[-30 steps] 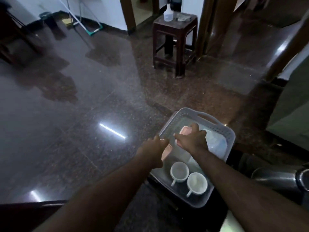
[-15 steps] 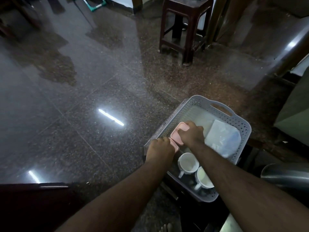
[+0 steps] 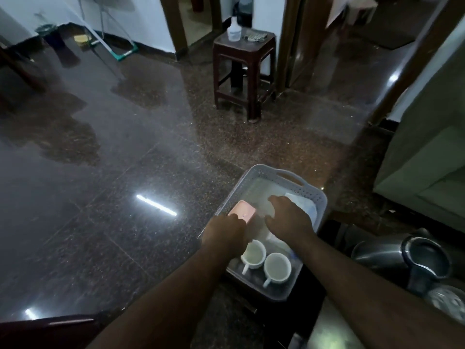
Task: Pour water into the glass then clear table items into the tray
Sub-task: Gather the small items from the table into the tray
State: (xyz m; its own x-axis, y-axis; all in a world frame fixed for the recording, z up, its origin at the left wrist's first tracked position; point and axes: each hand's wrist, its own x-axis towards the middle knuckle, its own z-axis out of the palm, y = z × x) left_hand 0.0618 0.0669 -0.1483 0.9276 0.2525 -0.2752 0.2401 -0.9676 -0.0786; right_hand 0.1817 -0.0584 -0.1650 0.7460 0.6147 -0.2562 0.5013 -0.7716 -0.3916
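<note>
A grey perforated plastic tray point(image 3: 305, 191) stands low in front of me. Inside it lie a pink flat box point(image 3: 242, 212) at the left wall, a white folded cloth point(image 3: 305, 205) at the right, and two white cups point(image 3: 266, 260) at the near end. My left hand point(image 3: 225, 234) holds the near end of the pink box, fingers curled at its edge. My right hand point(image 3: 286, 217) hovers over the tray's middle with fingers spread and holds nothing.
A steel jug with a dark rim point(image 3: 415, 260) stands at the right, close to my right forearm. A brown stool point(image 3: 242, 69) carrying a plastic bottle point(image 3: 234, 30) is across the glossy dark floor. A green cabinet point(image 3: 427, 172) fills the right side.
My right hand has let go of the pink box and moved right over the tray's middle. The left hand stays at the box's near end. The camera tilted up.
</note>
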